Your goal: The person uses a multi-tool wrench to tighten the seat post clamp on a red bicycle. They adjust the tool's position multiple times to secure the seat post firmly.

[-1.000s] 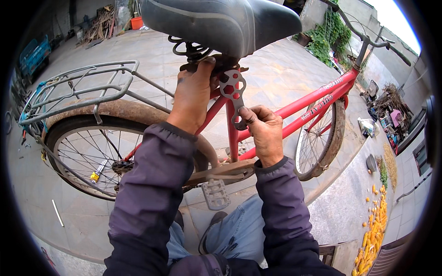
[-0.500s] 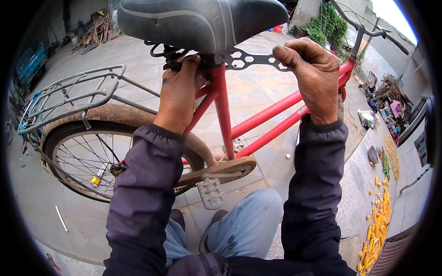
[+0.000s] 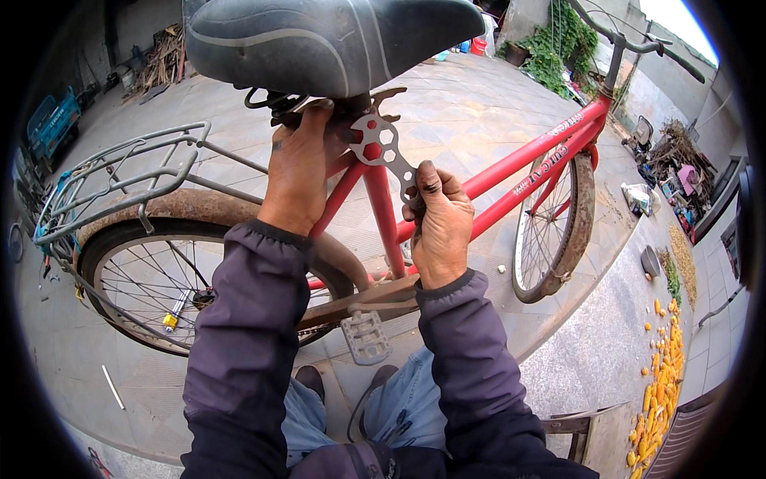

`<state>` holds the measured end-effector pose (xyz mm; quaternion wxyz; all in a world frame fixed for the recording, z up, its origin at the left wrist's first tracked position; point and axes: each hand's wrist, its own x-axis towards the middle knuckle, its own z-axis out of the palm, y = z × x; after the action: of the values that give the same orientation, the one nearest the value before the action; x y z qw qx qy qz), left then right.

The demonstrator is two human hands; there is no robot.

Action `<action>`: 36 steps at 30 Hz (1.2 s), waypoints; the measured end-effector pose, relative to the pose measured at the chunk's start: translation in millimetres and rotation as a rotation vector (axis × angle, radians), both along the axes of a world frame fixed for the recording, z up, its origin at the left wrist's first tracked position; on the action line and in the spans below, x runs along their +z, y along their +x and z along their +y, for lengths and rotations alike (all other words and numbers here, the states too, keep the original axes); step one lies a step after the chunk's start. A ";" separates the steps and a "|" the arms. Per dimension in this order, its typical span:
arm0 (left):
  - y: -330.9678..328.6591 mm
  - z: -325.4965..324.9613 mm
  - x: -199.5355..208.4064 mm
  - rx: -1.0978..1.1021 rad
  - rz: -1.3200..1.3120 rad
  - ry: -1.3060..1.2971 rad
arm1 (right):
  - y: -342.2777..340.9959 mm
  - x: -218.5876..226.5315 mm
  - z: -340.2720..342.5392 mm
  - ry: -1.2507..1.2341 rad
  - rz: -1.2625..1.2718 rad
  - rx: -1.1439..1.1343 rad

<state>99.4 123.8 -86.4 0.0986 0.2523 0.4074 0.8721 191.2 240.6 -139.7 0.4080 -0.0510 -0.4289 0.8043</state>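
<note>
A red bicycle [image 3: 519, 164] stands sideways in front of me, its black saddle [image 3: 327, 40] at the top of the view. My left hand [image 3: 297, 172] reaches up under the saddle and presses against the clamp at the top of the seat post. My right hand [image 3: 439, 223] grips the lower end of a flat grey multi-hole wrench [image 3: 384, 152]. The wrench slants up and left, its head on the saddle clamp. Both arms wear purple-grey sleeves.
A grey rear rack [image 3: 112, 180] and rusty rear mudguard over the back wheel [image 3: 159, 287] sit at left. A pedal [image 3: 365, 337] hangs above my shoes. The front wheel [image 3: 554, 227] is at right. Yellow corn cobs [image 3: 662, 375] and scrap piles lie on the paving at right.
My right hand swung the wrench handle up to level beside the saddle, then back down to a slant. My left hand stayed on the clamp.
</note>
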 end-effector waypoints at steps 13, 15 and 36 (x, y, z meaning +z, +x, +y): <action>-2.3 -5.3 0.3 -0.024 0.064 -0.032 | 2.4 -20.9 -18.1 0.220 -0.130 0.068; -2.1 -3.8 0.0 -0.022 0.014 -0.020 | 2.5 -24.7 -24.3 0.237 -0.187 0.103; 1.6 1.8 -1.9 0.153 -0.015 -0.052 | -7.3 -35.4 -51.0 0.308 -0.152 0.069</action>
<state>101.0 125.6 -88.4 0.0412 0.2115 0.4473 0.8681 183.9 189.6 -175.1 0.3493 -0.0338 -0.5784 0.7364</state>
